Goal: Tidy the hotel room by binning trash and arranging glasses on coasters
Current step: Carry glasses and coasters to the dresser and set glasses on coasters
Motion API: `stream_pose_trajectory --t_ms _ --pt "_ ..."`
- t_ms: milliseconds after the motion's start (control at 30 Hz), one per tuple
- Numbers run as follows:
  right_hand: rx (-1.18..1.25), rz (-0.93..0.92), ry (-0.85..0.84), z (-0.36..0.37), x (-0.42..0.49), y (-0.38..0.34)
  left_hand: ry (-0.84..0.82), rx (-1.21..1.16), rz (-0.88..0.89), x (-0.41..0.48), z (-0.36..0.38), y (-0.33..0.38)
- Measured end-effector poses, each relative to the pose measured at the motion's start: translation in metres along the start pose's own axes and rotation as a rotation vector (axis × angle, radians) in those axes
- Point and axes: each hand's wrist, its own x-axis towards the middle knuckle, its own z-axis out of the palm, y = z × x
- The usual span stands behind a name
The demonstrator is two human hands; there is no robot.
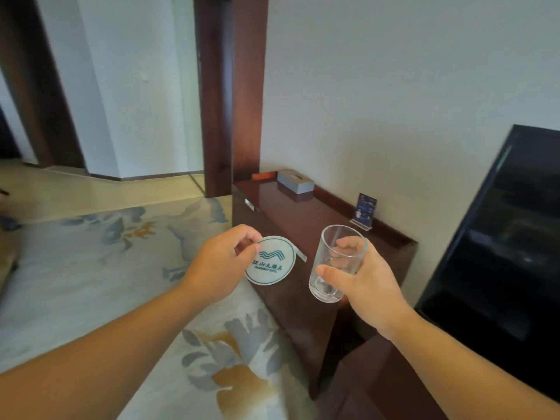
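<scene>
**Coaster and glass both in hand, neither set down yet**

The left forearm reaches in from the near left over the patterned carpet. The left grip pinches the rim of a round printed coaster between thumb and curled fingers. It holds the coaster tilted in the air at the table's near left edge, partly above the carpet.

Just right of it, and apart from the coaster, the right grip wraps thumb and fingers round an empty clear glass. The glass is slightly tilted above the table's near part.

The pairing looks barely begun: the coaster has to lie flat, then the glass goes on it. No bin or trash is in view.

Bare polished top runs from the hands to the far tissue box. A card stand sits by the raised back lip at the wall. On the right a dark screen stands near the glass hand, so room is probably tighter there.
</scene>
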Motion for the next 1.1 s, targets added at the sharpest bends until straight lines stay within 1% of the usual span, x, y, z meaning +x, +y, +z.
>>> stream_pose_trajectory --t_ms 233,400,633,867,1100 --pt "0.017 -0.049 -0.099 0.027 0.077 0.013 0.05 0.058 -0.063 0.047 -0.009 -0.024" --pt "0.012 -0.077 -0.176 0.042 0.131 0.019 0.102 0.099 -0.076 0.082 -0.008 -0.041" --pt "0.001 -0.092 -0.212 0.077 0.185 0.03 0.097 0.12 -0.12 0.123 -0.011 -0.081" --pt "-0.033 -0.063 -0.163 0.13 0.238 0.034 0.077 0.102 -0.09 0.18 -0.035 -0.144" --pt "-0.034 -0.024 -0.057 0.183 0.288 0.016 -0.009 0.071 -0.013 0.25 -0.075 -0.198"
